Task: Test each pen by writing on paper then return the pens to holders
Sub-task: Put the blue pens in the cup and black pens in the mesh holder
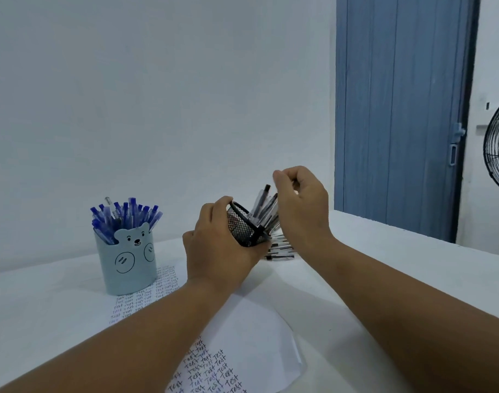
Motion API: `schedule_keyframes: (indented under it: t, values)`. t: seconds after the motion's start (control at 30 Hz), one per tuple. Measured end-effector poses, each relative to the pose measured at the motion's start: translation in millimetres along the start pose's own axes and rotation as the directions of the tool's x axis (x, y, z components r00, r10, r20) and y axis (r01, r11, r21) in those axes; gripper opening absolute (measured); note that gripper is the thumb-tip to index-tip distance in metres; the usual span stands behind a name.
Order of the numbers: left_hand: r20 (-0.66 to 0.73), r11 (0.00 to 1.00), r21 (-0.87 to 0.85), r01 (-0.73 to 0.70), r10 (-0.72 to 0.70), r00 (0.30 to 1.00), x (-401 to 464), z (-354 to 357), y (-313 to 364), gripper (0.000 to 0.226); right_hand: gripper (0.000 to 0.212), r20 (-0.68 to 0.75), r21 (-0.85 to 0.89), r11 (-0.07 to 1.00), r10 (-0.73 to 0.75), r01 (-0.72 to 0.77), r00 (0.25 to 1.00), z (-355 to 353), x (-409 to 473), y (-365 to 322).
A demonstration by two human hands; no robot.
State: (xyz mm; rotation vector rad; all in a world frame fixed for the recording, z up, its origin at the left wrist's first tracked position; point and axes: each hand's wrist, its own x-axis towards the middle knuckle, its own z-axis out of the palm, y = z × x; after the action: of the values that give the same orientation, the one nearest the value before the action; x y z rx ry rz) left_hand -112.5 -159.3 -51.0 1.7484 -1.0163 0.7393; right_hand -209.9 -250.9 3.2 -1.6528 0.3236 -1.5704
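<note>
- Head view: my left hand (220,245) grips the black mesh holder (244,226), fingers curled round its wall, tilting it so its mouth and long axis point up and to the right.
- Black-capped pens (264,208) stand in the holder, leaning the same way; my right hand (300,211) is curled at their tops, but whether it pinches one I cannot tell.
- More black pens (281,249) lie flat on the white table (398,265) just behind the holder.
- The bear-faced cup (128,262) stands upright well to the left, blue pens (123,218) fanning upward.
- Paper (242,333) covered in written "Test" runs under my left forearm toward the near edge.
- The table's right side has open room; a blue door (398,109) and a fan (497,148) stand beyond.
</note>
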Motion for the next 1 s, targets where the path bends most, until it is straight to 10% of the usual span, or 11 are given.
schedule_keyframes:
  t: [0.33,0.57,0.73,0.87,1.0]
  values:
    - [-0.006,0.998,0.061,-0.025,0.025,1.0,0,-1,0,0.092,0.057,0.161,0.055,0.998,0.032,-0.042,0.986,-2,-8,3]
    - [-0.014,0.999,0.008,0.036,-0.036,0.999,1,-2,1,0.094,0.01,-0.064,0.023,1.0,0.01,-0.009,0.998,-5,0,14]
    - [-0.013,0.999,0.036,0.006,-0.005,1.0,0,-1,1,0.095,0.011,0.225,-0.134,0.991,0.054,-0.024,0.973,-1,-9,20]
    - [-0.02,1.0,0.012,0.013,-0.012,1.0,0,-2,2,0.096,0.009,0.174,-0.127,0.991,0.065,-0.043,0.983,1,-6,15]
    - [-0.009,0.997,0.067,-0.026,0.026,1.0,0,-2,-2,0.094,0.044,0.412,-0.223,0.962,0.236,-0.154,0.88,-7,-2,20]
